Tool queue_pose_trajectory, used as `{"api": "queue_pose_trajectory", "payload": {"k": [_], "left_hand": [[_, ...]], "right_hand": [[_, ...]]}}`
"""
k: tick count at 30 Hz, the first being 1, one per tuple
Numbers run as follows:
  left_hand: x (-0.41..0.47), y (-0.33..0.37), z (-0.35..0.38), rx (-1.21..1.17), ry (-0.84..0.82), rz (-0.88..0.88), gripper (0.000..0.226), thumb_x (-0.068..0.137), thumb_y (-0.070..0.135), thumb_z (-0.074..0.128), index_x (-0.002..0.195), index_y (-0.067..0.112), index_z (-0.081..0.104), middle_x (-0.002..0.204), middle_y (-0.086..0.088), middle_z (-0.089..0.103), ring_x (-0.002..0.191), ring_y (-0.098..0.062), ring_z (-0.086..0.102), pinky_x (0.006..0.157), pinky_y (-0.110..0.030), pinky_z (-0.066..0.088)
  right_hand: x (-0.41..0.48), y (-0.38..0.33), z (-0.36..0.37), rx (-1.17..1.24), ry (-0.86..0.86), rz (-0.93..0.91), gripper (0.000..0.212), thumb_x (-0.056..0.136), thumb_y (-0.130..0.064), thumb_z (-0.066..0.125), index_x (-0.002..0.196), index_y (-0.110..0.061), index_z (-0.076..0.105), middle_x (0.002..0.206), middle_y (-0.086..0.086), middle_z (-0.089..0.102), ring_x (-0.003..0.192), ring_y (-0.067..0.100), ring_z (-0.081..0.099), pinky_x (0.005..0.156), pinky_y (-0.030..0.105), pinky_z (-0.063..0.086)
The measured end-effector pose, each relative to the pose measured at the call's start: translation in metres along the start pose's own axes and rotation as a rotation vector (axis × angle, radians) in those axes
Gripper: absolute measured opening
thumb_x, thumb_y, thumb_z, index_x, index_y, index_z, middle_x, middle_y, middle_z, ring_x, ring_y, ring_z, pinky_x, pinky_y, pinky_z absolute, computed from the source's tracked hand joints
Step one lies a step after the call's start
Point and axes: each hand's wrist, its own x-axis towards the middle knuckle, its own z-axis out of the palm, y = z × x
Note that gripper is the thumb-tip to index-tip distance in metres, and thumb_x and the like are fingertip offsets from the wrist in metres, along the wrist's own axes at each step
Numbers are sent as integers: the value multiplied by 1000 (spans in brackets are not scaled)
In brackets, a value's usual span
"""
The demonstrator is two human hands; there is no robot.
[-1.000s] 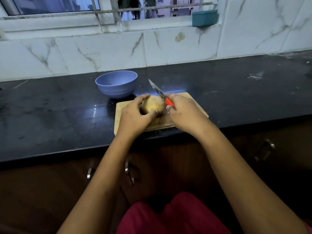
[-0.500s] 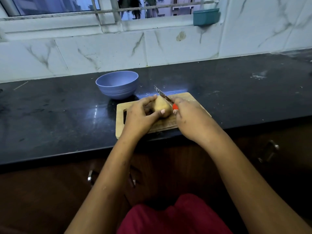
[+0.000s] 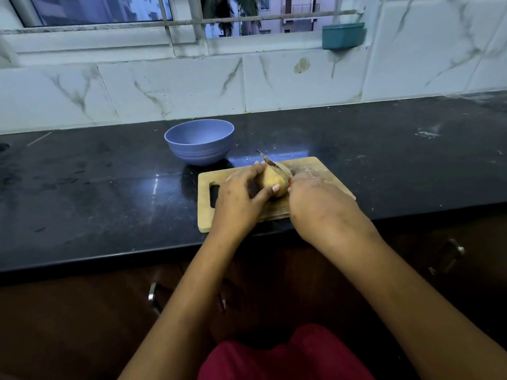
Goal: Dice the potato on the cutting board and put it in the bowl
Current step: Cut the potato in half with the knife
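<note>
Table: black polished stone (image 3: 96,193); carries the cutting board close to its front edge. Pale specks and smears on the surface off the board's right end.
Wall: white veined tiles (image 3: 175,89) beyond the board, under a barred window.
Cutting board: pale wood (image 3: 315,165), rectangular, flat on the table, handle slot at its left end, set slightly askew to the table's edge.
Bowl: blue, ribbed (image 3: 199,141), upright on the table just beyond the board's far left corner.
Right hand: (image 3: 318,204) over the board's right half, back to the camera, fingers curled round the knife handle.
Left hand: (image 3: 238,198) over the board's left half, thumb on the near side, fingers on the far side, clamped on the potato.
Container: teal box (image 3: 343,35) on the window sill, well beyond the board's right end.
Potato: tan, whole (image 3: 271,181), resting at the board's middle, between the two hands.
Knife: narrow steel blade (image 3: 273,164) laid across the potato's top, tip pointing to the board's far edge near the bowl; a sliver of red handle shows at the right hand. Depth of cut: cannot tell.
</note>
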Motion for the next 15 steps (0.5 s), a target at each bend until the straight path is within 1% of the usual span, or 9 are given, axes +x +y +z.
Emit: {"api": "queue_pose_trajectory", "payload": {"k": [4, 5, 7, 9, 10, 12, 14, 15], "left_hand": [[0, -1, 0, -12, 1, 8, 48, 81, 29, 73, 125, 14, 61, 122, 0, 65, 114, -16, 58, 100, -40, 46], [0, -1, -1, -7, 2, 15, 48, 81, 28, 73, 125, 13, 61, 121, -1, 65, 113, -16, 59, 99, -40, 46], [0, 1, -2, 8, 4, 31, 47, 82, 26, 73, 125, 11, 61, 119, -3, 66, 111, -18, 60, 98, -41, 46], [-1, 2, -2, 6, 3, 42, 46, 82, 25, 72, 125, 10, 61, 119, -4, 66, 110, -19, 61, 98, -41, 47], [-1, 1, -2, 5, 3, 44, 46, 82, 24, 72, 125, 9, 61, 119, -5, 66, 109, -19, 61, 97, -41, 47], [-1, 1, -2, 14, 2, 46, 46, 83, 24, 71, 126, 10, 60, 119, -5, 66, 108, -19, 62, 98, -40, 46], [-1, 0, -2, 30, -5, 52, 46, 84, 23, 70, 127, 11, 60, 120, -6, 66, 108, -20, 62, 98, -39, 46], [-1, 0, -2, 40, -6, 62, 45, 84, 23, 69, 127, 11, 60, 120, -6, 66, 109, -20, 62, 98, -39, 46]], "right_hand": [[7, -9, -3, 23, -85, 84, 37, 87, -3, 53, 123, -10, 46, 118, 11, 58, 111, 31, 55, 79, 38, 43], [8, -9, -1, 39, -86, 90, 34, 87, -3, 52, 120, -10, 46, 113, 9, 57, 108, 30, 55, 77, 38, 43], [9, -10, 3, 63, -64, 85, 22, 89, -3, 49, 108, -13, 42, 97, 7, 51, 98, 28, 54, 72, 37, 40], [10, -11, 6, 74, -41, 80, 15, 92, -6, 46, 101, -15, 39, 92, 7, 48, 92, 26, 50, 71, 37, 39], [10, -12, 6, 79, -40, 84, 13, 93, -8, 45, 102, -15, 40, 95, 8, 52, 93, 27, 51, 71, 36, 38], [12, -15, 6, 86, -35, 101, 11, 94, -10, 46, 104, -14, 43, 108, 11, 58, 102, 30, 56, 71, 36, 37], [16, -18, 9, 59, -46, 106, 10, 95, -12, 47, 97, -16, 38, 114, 13, 60, 108, 32, 57, 72, 35, 37], [19, -19, 10, 33, -68, 97, 9, 95, -12, 47, 97, -17, 39, 116, 13, 60, 109, 32, 56, 74, 35, 37]]}}
